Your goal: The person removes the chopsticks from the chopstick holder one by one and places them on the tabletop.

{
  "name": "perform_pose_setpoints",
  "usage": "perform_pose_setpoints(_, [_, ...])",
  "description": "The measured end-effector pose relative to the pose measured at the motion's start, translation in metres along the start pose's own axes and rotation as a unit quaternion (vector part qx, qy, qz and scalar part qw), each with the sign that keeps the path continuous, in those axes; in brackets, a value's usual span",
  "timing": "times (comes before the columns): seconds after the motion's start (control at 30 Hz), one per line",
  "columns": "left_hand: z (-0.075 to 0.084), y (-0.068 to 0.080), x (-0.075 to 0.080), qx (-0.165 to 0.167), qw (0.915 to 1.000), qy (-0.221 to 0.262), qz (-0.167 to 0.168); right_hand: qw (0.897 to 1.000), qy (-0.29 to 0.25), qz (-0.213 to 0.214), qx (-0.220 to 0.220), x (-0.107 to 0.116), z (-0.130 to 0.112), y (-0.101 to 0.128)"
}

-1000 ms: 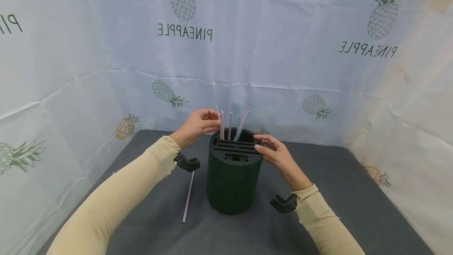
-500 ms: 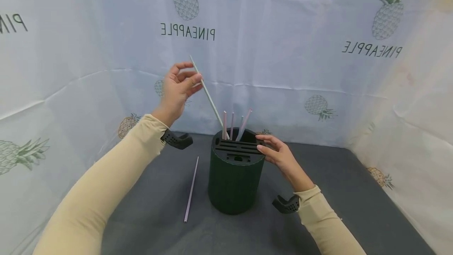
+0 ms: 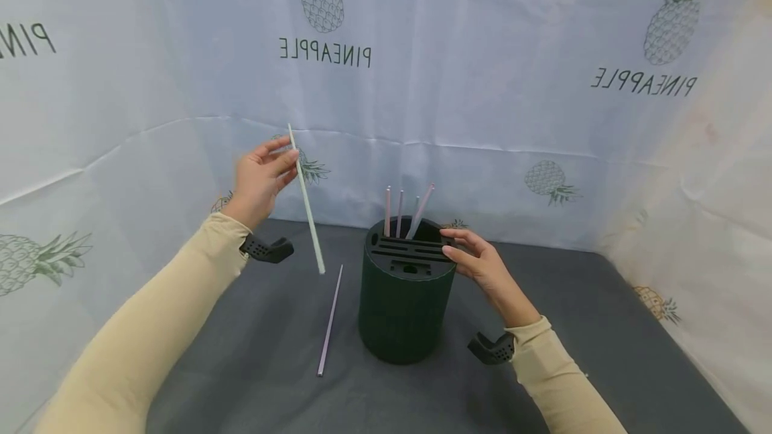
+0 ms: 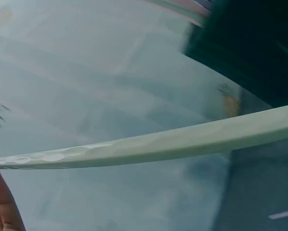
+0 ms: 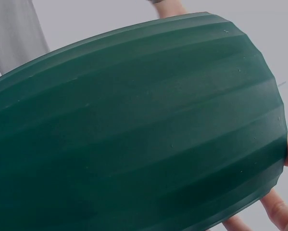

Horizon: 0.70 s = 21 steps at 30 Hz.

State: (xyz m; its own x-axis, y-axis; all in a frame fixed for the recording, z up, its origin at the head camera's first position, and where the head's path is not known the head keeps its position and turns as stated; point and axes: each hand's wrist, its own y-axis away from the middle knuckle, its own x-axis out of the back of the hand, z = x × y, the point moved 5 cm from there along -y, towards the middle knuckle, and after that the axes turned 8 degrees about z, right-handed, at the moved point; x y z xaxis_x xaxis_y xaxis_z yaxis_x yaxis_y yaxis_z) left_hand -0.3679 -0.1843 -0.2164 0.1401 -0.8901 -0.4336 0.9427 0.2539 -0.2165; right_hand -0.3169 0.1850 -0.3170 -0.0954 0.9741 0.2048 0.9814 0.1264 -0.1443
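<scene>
A dark green ribbed holder (image 3: pixel 405 307) stands on the grey mat, with several pink and pale straws (image 3: pixel 399 211) sticking out of its slotted top. My right hand (image 3: pixel 479 265) rests with straight fingers against the holder's upper right rim; its ribbed wall (image 5: pixel 134 125) fills the right wrist view. My left hand (image 3: pixel 262 176) is raised left of the holder and pinches a pale green straw (image 3: pixel 305 201) near its top end, so that it slants down to the right in the air. That straw (image 4: pixel 148 144) crosses the left wrist view.
A pink straw (image 3: pixel 330 321) lies on the grey mat (image 3: pixel 603 340) just left of the holder. White sheets printed with pineapples (image 3: pixel 482 86) wall in the back and both sides.
My left hand pulled the pale green straw up out of the holder and carried it left, away from the holder. The right hand stayed on the rim.
</scene>
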Motion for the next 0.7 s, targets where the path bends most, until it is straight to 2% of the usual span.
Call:
perform_pose_setpoints(0.1, [-0.038, 0.004, 0.017, 0.042, 0.9966, -0.07, -0.007, 1.0, -0.001, 0.0, 0.001, 0.0, -0.001, 0.0])
perform_pose_setpoints(0.17, [-0.063, 0.008, 0.028, 0.068, 0.9906, -0.118, -0.014, 1.0, -0.002, -0.001, 0.001, -0.001, -0.001, 0.0])
perform_pose_setpoints(0.27, [-0.099, 0.012, 0.042, 0.102, 0.9782, -0.179, -0.025, 1.0, -0.003, 0.0, 0.001, -0.001, -0.002, 0.0])
perform_pose_setpoints(0.4, [-0.138, 0.019, 0.058, 0.134, 0.9565, -0.257, -0.033, 1.0, -0.003, 0.0, 0.0, 0.0, -0.001, 0.0])
perform_pose_setpoints(0.5, [-0.161, 0.023, 0.066, 0.152, 0.9452, -0.287, -0.032, 1.0, -0.003, 0.0, 0.001, 0.0, 0.0, 0.0])
perform_pose_setpoints(0.7, [-0.194, 0.029, 0.071, 0.173, 0.9371, -0.301, -0.036, 1.0, 0.001, -0.004, 0.007, 0.0, -0.001, 0.0])
